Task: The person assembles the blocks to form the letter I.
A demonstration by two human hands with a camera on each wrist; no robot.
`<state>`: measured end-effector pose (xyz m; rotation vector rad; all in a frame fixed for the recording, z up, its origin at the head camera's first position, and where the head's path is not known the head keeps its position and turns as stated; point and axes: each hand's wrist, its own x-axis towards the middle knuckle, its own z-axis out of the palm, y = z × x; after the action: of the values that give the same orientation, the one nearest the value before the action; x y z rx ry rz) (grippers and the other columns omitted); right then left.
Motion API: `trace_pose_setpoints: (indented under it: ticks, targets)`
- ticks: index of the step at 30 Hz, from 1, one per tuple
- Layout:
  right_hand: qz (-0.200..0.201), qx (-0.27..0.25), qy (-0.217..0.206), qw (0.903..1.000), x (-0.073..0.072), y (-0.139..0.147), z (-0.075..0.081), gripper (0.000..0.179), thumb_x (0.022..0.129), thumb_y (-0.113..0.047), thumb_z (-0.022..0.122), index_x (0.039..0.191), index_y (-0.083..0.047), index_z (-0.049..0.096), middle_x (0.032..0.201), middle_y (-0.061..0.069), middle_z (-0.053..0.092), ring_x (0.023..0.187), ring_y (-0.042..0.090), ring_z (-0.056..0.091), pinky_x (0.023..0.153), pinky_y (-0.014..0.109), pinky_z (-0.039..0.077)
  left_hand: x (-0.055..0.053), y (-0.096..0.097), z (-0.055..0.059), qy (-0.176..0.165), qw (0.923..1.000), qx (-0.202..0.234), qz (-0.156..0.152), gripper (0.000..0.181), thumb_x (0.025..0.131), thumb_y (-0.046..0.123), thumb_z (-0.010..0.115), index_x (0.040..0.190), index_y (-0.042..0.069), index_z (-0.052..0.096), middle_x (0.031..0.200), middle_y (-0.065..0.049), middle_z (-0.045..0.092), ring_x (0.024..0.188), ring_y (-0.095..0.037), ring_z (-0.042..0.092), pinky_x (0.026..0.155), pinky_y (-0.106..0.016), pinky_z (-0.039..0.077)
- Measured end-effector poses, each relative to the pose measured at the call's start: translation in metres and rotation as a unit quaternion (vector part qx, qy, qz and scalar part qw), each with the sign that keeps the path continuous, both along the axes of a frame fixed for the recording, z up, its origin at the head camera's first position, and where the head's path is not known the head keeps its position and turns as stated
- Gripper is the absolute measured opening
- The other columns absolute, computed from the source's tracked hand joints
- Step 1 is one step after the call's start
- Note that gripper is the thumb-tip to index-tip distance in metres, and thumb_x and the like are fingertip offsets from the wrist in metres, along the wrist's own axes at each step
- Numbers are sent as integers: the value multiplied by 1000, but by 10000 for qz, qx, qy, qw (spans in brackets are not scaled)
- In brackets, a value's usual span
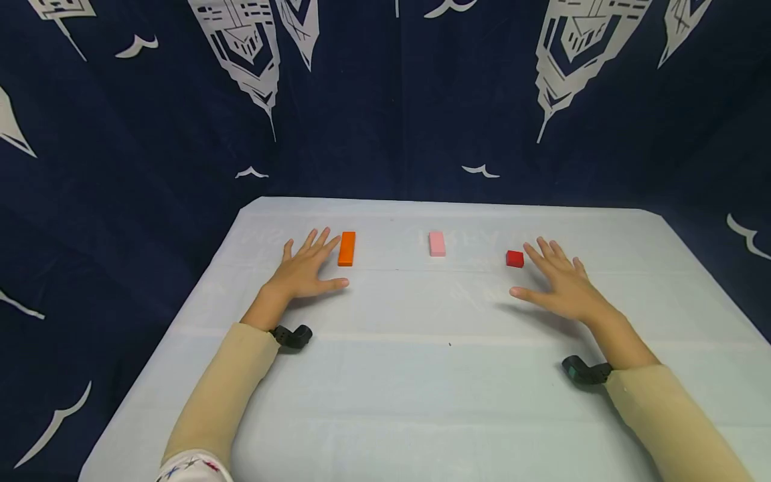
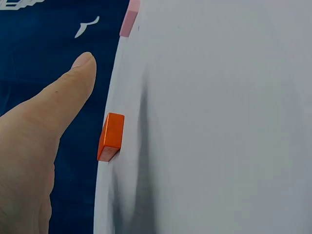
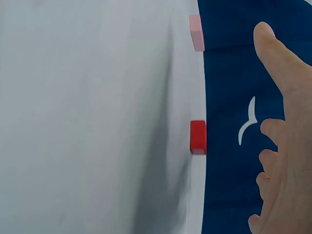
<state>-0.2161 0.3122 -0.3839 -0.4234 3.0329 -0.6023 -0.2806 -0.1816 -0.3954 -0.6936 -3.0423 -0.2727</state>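
Observation:
Three blocks lie in a spread-out row on the white table. The orange block (image 1: 347, 249), longest of the three, is at the left, beside the fingers of my left hand (image 1: 304, 270). My left fingers are spread and hold nothing. Between the hands lies a pink block (image 1: 437, 244). A small red block (image 1: 515, 259) sits at the right, just off the fingertips of my right hand (image 1: 559, 284), which is also spread and holds nothing. The left wrist view shows the left thumb raised above the orange block (image 2: 111, 136); in the right wrist view the red block (image 3: 198, 137) stands apart from the hand.
A white cloth covers the table (image 1: 421, 388), whose far edge runs behind the blocks. Behind it hangs a dark blue curtain (image 1: 373, 100) with white patterns. Each wrist wears a black camera, one at the left wrist (image 1: 292, 337) and another at the right (image 1: 584, 371).

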Motion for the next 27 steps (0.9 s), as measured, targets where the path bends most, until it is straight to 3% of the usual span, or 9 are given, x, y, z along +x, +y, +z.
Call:
trace_pose_setpoints:
  ticks: [4,11,18,27]
  targets:
    - [106,-76,36,9999,-8,-8,1,98,86,-60,63,158,-14,13,162,17,0,147,38,-7,108,69,-4,-7,4,-1,-100,9999,56,1,100,82,76,52,158,19,17,163,-8,6,149,-29,3,109,-67,0]
    - [242,-444,215,9985,-25,-25,3,93,86,-54,67,152,-3,27,157,24,20,144,43,14,111,64,12,-17,10,-1,-273,9994,220,62,97,84,70,55,158,20,17,163,-7,7,148,-27,7,111,-64,5]
    - [239,-604,277,9975,-42,-46,2,85,88,-52,65,148,0,35,152,25,32,139,44,28,110,61,22,-26,16,-2,-377,9983,439,57,94,86,64,59,157,17,20,162,-11,13,147,-29,14,112,-63,7]
    - [350,-606,269,9972,-64,-70,-2,80,90,-50,63,147,0,37,151,24,34,140,42,27,112,57,21,-35,19,-4,-643,9965,528,38,89,89,58,59,156,12,24,161,-11,18,147,-26,17,113,-58,14]
